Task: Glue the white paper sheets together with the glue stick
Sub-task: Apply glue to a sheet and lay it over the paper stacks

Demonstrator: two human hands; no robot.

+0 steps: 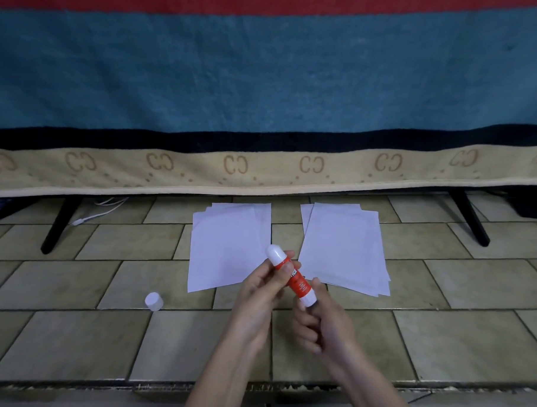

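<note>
Two stacks of white paper sheets, a left stack [225, 247] and a right stack [345, 249], are lying apart on the tiled floor [440, 334], unglued. The glue stick [291, 275] is being held above them: barrel gripped by the left hand [260, 292], base being pinched by the right hand [320, 322]. Its cap [154, 301] is already off, lying left. Gluing not yet begun.
</note>
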